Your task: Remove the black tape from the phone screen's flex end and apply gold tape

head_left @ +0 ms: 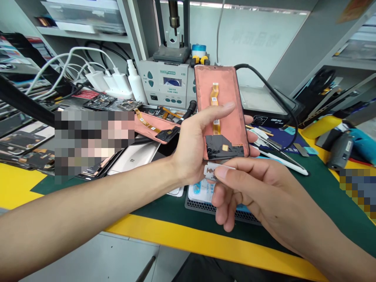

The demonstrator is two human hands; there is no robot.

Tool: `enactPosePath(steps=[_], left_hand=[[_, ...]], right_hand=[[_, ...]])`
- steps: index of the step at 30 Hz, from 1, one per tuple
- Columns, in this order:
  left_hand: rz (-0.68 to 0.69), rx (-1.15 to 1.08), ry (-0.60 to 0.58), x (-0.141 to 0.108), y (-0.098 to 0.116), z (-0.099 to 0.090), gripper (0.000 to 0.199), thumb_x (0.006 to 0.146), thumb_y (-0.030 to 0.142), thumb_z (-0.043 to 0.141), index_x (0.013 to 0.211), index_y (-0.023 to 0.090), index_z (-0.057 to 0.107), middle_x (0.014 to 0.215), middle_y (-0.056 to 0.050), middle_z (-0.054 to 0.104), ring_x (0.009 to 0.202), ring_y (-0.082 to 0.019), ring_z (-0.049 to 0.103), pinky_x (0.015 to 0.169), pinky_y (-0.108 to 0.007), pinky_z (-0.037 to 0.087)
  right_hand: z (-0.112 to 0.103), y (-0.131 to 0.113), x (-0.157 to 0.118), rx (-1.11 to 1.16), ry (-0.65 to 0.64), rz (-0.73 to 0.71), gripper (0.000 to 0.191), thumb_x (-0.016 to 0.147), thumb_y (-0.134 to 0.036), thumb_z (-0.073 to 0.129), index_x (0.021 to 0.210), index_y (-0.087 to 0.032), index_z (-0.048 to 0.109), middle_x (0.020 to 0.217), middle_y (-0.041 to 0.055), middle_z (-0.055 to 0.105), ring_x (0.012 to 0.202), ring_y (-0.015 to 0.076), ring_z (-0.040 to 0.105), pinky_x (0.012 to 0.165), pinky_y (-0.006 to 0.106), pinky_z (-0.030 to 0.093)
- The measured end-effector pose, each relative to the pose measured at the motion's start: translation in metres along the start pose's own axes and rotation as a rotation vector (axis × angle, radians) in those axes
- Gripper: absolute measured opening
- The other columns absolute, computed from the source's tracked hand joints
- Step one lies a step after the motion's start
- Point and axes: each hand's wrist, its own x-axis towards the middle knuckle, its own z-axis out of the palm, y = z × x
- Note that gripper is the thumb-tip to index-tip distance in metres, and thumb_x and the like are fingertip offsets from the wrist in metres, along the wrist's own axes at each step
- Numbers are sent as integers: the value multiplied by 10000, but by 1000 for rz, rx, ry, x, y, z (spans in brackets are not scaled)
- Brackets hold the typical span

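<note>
My left hand [196,137] is wrapped round a phone screen panel [230,90], thumb across its copper-coloured back and fingertips showing past its right edge. The panel stands nearly upright, with a gold flex cable [215,100] down its middle and black tape [220,148] along its lower end. My right hand [246,180] pinches a thin metal razor blade [210,170] between thumb and forefinger, just below the panel's bottom edge. Whether the blade touches the panel cannot be made out.
A grey soldering station [172,94] and white spray bottle [136,84] stand behind. Another copper-backed panel [149,127] and a white phone [133,158] lie left. Tweezers and a white pen-like tool [283,161] lie right. Below my hands is a black mesh-edged tray [199,205].
</note>
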Motion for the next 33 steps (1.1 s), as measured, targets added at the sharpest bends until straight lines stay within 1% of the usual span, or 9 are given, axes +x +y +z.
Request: enactPosePath(steps=[3, 7, 10, 14, 18, 23, 28, 33], left_hand=[[0, 5, -7, 0, 0, 0, 368, 826, 486, 644, 946, 143, 701, 812, -81, 694, 763, -231, 694, 746, -326, 559], [-13, 3, -27, 2, 0, -2, 340, 826, 483, 631, 905, 159, 692, 794, -78, 688, 764, -240, 698, 755, -343, 560], [-8, 8, -6, 2, 0, -1, 339, 824, 491, 619, 894, 167, 692, 789, -72, 684, 753, -235, 691, 749, -338, 550], [-20, 11, -9, 0, 1, 1, 332, 868, 459, 576, 925, 151, 685, 808, -83, 678, 762, -233, 690, 771, -350, 541], [-9, 12, -7, 0, 0, 1, 359, 845, 473, 623, 954, 137, 685, 817, -81, 684, 766, -227, 686, 771, -340, 543], [-13, 13, -23, 1, -1, -1, 376, 875, 471, 574, 967, 124, 687, 794, -69, 689, 765, -222, 701, 775, -341, 550], [-18, 9, -8, -1, 0, 1, 353, 852, 466, 623, 954, 135, 693, 818, -78, 702, 779, -231, 700, 783, -340, 554], [-30, 28, -21, -1, 1, 0, 352, 855, 473, 611, 949, 143, 692, 802, -69, 708, 777, -230, 703, 786, -343, 557]], right_hand=[[1, 0, 1, -3, 1, 0, 321, 909, -385, 676, 669, -173, 687, 645, 28, 700, 508, 129, 650, 474, 224, 561], [1, -1, -1, -13, -4, 1, 326, 916, -383, 666, 669, -172, 687, 637, 27, 696, 516, 130, 652, 482, 223, 563], [0, -1, -2, -15, -5, -2, 330, 922, -379, 659, 669, -170, 690, 628, 27, 692, 512, 129, 652, 482, 221, 563], [0, -1, -1, -19, -6, -2, 334, 920, -384, 661, 667, -169, 691, 632, 32, 695, 510, 129, 649, 478, 220, 561], [0, -1, 0, -17, -17, -11, 334, 925, -387, 654, 672, -173, 693, 630, 28, 693, 516, 132, 652, 484, 226, 565], [-1, 0, -1, -26, -22, -13, 330, 934, -371, 642, 673, -175, 692, 636, 25, 698, 523, 131, 652, 493, 226, 568], [-1, -1, -2, -27, -17, -3, 331, 934, -373, 641, 671, -176, 687, 652, 27, 701, 525, 130, 651, 492, 227, 566], [0, 0, -3, -26, -11, -6, 315, 931, -336, 636, 666, -172, 686, 648, 31, 701, 517, 130, 647, 486, 227, 564]])
